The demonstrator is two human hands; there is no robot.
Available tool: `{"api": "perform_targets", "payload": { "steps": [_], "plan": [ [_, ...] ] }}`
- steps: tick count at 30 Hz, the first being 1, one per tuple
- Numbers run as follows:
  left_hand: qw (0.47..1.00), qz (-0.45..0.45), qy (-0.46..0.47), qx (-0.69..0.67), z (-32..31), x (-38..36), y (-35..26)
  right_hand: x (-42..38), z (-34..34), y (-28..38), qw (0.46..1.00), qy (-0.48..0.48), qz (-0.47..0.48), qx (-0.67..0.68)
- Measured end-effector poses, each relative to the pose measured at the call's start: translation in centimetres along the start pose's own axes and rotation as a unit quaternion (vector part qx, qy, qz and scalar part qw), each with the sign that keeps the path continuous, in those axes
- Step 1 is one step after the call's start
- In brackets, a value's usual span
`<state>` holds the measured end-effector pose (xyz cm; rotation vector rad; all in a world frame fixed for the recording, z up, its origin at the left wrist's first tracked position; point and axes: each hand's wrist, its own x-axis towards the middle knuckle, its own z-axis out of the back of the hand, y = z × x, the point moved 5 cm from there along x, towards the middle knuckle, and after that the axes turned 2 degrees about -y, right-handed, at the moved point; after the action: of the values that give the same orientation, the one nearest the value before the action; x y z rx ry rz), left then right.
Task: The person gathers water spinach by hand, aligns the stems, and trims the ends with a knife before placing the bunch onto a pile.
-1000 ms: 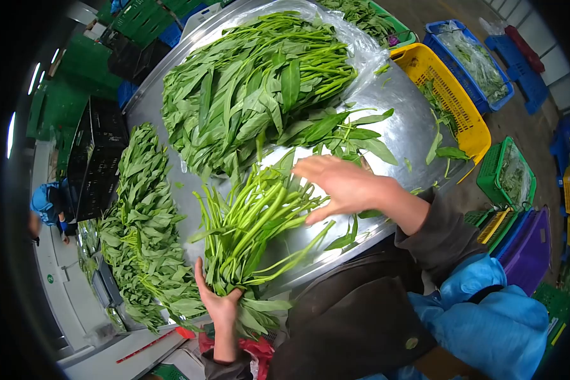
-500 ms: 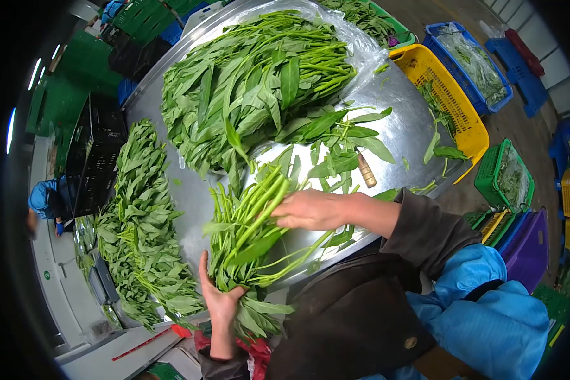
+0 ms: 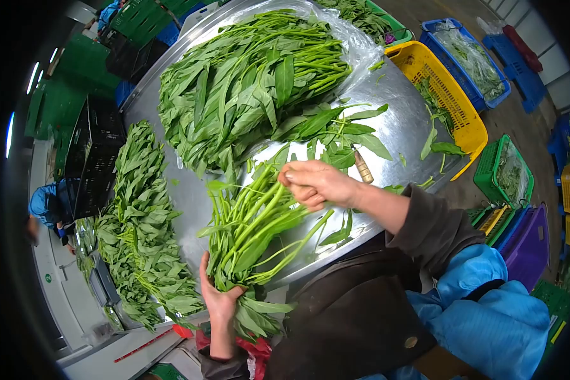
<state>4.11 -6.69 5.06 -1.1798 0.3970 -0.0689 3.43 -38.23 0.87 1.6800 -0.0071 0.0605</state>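
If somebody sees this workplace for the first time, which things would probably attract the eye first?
Probably the large heap of long-stemmed green leafy vegetables on the shiny silver metal table, in the upper middle of the view. Next come the bare hands below it: the left hand grips a smaller green leafy bunch, with the right hand near its stem ends. The bright yellow perforated plastic crate at upper right also stands out.

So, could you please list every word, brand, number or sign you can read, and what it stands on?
"2" (apparently): round green sign on the pale surface at far left.
Red strip, lower left: any marks too small to read.
Nothing else is legible.
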Motion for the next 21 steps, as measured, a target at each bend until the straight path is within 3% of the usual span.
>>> {"api": "perform_targets", "payload": {
  "steps": [2, 3, 5, 6, 8, 9, 10, 13, 14, 15, 16, 17, 19, 20, 21],
  "plan": [
    [1.0, -0.005, -0.003, -0.01, 0.3, 0.0, -0.1, -0.1, 2.4, 0.2, 0.952, -0.067, 0.151, -0.256],
    [1.0, 0.007, -0.014, -0.024, 0.4, -0.1, -0.2, -0.6, 4.1, 1.7, 0.892, -0.042, -0.064, -0.446],
    [0.999, 0.015, -0.023, -0.04, 0.3, -0.1, -0.3, -0.6, 5.7, 1.6, 0.793, 0.0, -0.12, -0.598],
    [0.998, 0.015, -0.027, -0.048, 0.3, -0.1, -0.4, -0.7, 5.1, 2.1, 0.793, -0.001, -0.119, -0.598],
    [0.998, 0.014, -0.03, -0.051, 0.2, 0.0, -0.3, -1.6, 0.2, 6.0, 0.837, -0.029, 0.21, -0.504],
    [0.998, 0.014, -0.026, -0.048, 0.0, 0.1, -0.5, -1.5, -1.9, 5.5, 0.873, 0.01, 0.201, -0.444],
    [0.999, 0.008, -0.025, -0.025, -0.4, 0.3, -0.8, -1.6, -3.9, 5.7, 0.851, 0.02, 0.236, -0.469],
    [1.0, 0.004, -0.019, -0.001, -0.8, 0.5, -0.6, -0.6, -6.3, 3.0, 0.863, 0.017, 0.288, -0.414],
    [1.0, -0.005, -0.013, 0.003, -0.5, 0.4, -0.5, -0.4, -4.8, 2.6, 0.921, -0.052, 0.275, -0.271],
    [1.0, -0.012, -0.01, 0.006, -0.3, 0.2, -0.4, -0.4, -4.0, 3.1, 0.921, -0.048, 0.276, -0.27],
    [0.999, 0.015, -0.018, -0.041, -0.6, -0.2, -1.1, -0.1, -2.3, 2.6, 0.99, -0.026, 0.115, -0.081],
    [0.999, 0.016, -0.021, -0.043, -0.4, -0.3, -0.9, -0.4, -1.0, 1.4, 0.992, -0.004, -0.055, 0.111],
    [0.999, 0.015, -0.032, -0.041, 0.2, -0.4, -0.5, -0.9, 3.6, -0.4, 0.923, -0.032, -0.019, 0.383],
    [0.999, 0.004, -0.038, -0.037, 0.5, -0.5, -0.4, -0.5, 5.3, -0.6, 0.962, -0.106, -0.092, 0.235],
    [0.998, 0.004, -0.04, -0.038, 0.6, -0.6, -0.2, -0.4, 6.9, -0.6, 0.968, -0.178, -0.159, 0.079]
  ]
}}
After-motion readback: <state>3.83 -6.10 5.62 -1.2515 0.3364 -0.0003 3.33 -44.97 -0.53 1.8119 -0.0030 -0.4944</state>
